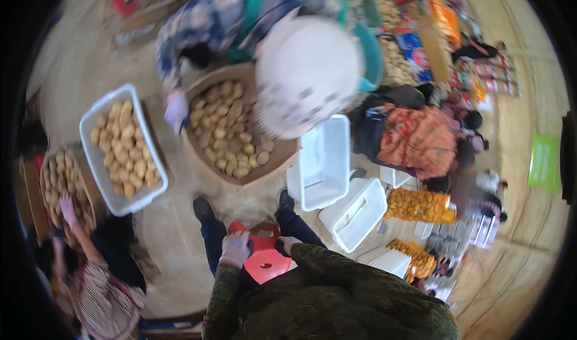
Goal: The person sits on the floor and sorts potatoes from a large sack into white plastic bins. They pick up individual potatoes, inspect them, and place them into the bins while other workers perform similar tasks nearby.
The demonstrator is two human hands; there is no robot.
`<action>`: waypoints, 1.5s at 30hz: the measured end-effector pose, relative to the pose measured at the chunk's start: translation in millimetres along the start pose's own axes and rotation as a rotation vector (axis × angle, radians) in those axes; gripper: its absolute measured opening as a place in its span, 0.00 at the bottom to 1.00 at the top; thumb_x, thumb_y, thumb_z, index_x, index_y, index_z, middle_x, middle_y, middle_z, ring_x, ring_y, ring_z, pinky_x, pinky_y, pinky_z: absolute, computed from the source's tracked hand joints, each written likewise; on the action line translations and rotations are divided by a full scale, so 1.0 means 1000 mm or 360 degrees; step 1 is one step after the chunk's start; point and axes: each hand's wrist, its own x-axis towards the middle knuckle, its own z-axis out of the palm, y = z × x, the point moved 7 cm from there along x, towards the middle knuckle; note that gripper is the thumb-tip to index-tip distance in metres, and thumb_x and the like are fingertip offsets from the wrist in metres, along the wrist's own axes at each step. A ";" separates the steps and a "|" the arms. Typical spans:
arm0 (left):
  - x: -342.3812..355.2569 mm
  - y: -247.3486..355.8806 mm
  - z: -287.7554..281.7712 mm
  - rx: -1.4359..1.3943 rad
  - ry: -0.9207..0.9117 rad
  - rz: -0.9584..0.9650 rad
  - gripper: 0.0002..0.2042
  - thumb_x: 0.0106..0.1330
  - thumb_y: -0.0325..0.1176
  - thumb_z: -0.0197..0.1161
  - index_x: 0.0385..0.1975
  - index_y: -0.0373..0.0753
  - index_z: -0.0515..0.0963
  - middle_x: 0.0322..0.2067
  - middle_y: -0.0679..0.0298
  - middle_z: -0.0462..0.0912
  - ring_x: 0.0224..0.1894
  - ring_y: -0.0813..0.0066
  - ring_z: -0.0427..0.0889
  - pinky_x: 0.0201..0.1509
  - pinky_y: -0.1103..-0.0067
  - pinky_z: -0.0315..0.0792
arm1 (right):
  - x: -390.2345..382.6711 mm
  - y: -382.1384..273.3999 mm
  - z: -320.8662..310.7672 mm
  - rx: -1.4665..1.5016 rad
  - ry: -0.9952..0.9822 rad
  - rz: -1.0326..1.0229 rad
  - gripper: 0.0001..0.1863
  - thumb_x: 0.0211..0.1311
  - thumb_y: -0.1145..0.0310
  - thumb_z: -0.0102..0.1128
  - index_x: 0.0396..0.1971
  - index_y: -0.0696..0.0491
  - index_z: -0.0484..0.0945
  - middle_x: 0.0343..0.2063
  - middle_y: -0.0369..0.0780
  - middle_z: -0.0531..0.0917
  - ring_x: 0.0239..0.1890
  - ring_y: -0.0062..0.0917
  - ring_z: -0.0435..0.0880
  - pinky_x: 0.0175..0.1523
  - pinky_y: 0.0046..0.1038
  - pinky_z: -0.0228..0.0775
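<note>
My left hand (235,248), in a pale glove, has its fingers closed over the left side of a red plastic stool (265,269) between my legs. At the stool's right side, my right hand (288,244), also gloved, is closed on the edge; its fingers are partly hidden. The stool has a round pinkish-red top with a small hole. Ahead of my feet is a large cardboard box (245,179) holding many potatoes (223,130). A co-worker in a white cap (309,75) bends over it, with a gloved hand (176,110) at its left rim.
A white tub (86,142) of potatoes stands to the left. White tubs (329,160) with nothing visible in them stand to the right, near net bags (415,206) of yellowish produce. Another person (108,301) reaches into a potato box (87,175) at lower left.
</note>
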 end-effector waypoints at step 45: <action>0.180 0.032 -0.026 0.1132 -0.0155 0.0819 0.10 0.66 0.35 0.58 0.43 0.41 0.78 0.37 0.62 0.78 0.43 0.66 0.78 0.54 0.69 0.68 | 0.215 -0.116 0.063 -0.0784 -0.0008 -0.1297 0.13 0.65 0.55 0.61 0.40 0.49 0.83 0.37 0.46 0.83 0.40 0.44 0.84 0.48 0.45 0.74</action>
